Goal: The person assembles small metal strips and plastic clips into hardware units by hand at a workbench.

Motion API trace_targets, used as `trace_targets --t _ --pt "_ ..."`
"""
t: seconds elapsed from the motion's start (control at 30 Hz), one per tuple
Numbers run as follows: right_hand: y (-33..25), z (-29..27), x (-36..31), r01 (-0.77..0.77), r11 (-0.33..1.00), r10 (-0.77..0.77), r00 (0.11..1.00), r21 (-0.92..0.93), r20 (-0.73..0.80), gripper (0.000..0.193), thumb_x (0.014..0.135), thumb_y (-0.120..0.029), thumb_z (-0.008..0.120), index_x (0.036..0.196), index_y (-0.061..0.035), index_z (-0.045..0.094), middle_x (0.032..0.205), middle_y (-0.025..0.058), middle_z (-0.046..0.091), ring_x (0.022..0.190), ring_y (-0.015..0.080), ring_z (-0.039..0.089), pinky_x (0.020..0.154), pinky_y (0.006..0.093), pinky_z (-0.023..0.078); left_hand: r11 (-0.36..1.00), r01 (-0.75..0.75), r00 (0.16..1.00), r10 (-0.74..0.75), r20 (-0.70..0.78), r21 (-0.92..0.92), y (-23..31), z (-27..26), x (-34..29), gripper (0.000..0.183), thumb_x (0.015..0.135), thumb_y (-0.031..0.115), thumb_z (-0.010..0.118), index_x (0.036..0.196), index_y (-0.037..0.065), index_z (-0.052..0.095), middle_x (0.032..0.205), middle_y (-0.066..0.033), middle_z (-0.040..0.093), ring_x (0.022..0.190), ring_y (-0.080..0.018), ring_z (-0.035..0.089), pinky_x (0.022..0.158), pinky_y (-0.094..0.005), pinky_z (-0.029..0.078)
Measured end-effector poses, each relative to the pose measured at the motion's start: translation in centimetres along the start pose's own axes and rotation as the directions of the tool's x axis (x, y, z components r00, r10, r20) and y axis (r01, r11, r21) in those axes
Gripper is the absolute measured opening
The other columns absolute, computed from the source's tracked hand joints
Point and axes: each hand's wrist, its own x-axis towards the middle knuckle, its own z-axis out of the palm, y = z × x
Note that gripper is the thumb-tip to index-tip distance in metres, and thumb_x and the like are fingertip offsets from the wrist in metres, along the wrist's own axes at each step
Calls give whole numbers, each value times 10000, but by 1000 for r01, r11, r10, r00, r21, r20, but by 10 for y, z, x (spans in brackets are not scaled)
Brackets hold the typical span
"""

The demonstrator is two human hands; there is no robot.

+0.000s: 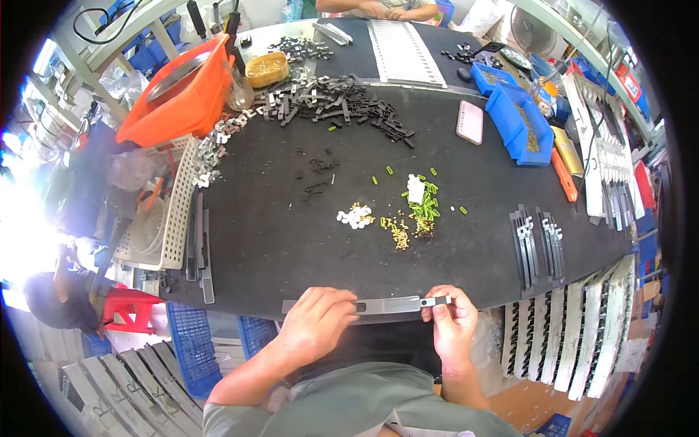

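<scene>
A flat grey metal strip (393, 305) lies crosswise along the table's near edge. My left hand (318, 324) is closed over the strip, whose left end sticks out past the knuckles. My right hand (453, 324) pinches a small black-and-silver clip (435, 301) between thumb and fingers at the strip's right end. Whether the clip is fastened to the strip, I cannot tell. Farther up the black table are small white parts (355, 216), green oblong pieces (424, 207) and tiny brass-coloured parts (400, 237).
Black clips (342, 102) are heaped toward the back, beside an orange bin (178, 91). Blue trays (513, 124) and a pink-and-white phone-like slab (470, 121) are at the back right. Finished-looking strips (526, 247) lie right. Another person's hands (386, 11) rest at the far table.
</scene>
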Motion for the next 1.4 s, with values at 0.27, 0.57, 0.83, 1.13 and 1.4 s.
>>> trace_targets --t 0.27,0.57,0.83,1.13,1.4 --pt "-2 15 -3 -70 994 74 996 81 -55 124 938 -40 736 1013 35 672 1066 124 613 747 184 639 626 298 526 1000 5 963 3 270 -30 0 11 17 518 782 -55 749 1264 132 710 1122 -108 658 932 -324 631 834 -422 536" --pt "-78 2 30 7 937 35 993 -350 114 142 872 41 769 997 66 707 1027 148 703 909 191 681 822 302 551 952 -56 998 58 -1 -302 14 57 35 503 787 2 796 1267 115 699 1083 -102 673 902 -286 667 777 -375 578" --pt "-117 33 52 279 711 47 897 -645 439 190 838 57 753 1020 72 699 1041 170 726 962 248 703 875 352 551 966 -102 992 118 54 -236 -27 55 8 215 768 151 851 816 74 657 974 -65 696 799 -251 690 641 -355 585" --pt "-43 11 12 -163 946 178 984 -279 28 378 931 12 689 1295 65 604 1061 118 688 954 187 675 902 325 547 998 -42 997 45 60 -38 -20 3 8 206 736 104 836 860 66 676 957 -67 676 827 -265 664 724 -391 551" --pt "16 -5 31 -346 928 334 937 -142 -98 223 1019 -67 632 1198 58 676 887 107 701 719 160 678 644 314 591 991 30 979 -4 203 -128 -52 3 40 156 836 173 801 919 63 729 1021 -73 719 926 -282 696 833 -415 557"
